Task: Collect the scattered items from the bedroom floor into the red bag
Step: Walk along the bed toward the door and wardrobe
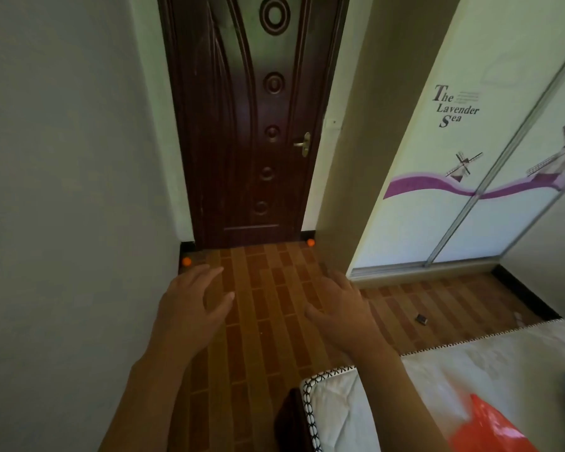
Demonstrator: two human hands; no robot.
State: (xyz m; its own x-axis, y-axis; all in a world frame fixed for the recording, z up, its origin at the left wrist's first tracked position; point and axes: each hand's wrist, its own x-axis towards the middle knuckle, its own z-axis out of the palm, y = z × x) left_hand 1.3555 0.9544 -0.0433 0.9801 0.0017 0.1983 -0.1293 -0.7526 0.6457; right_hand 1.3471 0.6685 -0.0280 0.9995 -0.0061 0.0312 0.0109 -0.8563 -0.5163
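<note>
Head view, left to right: I see an orange ball (186, 261) by the wall, my left hand (194, 303) and right hand (338, 309) spread and empty, another orange ball (311, 242) beside the door (252, 125). A small dark item (421, 319) lies on the floor (268, 321), and the red bag (490, 429) waits on the bed (437, 370). Collection looks barely begun to me.

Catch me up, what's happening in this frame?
A person stands facing a closed dark door, left hand and right hand stretched out open, holding nothing. Two orange balls lie on the floor by the door, one in the left corner, one on the right; a small dark item lies near the wardrobe. The red bag rests on the bed. Nothing is picked up yet.
</note>
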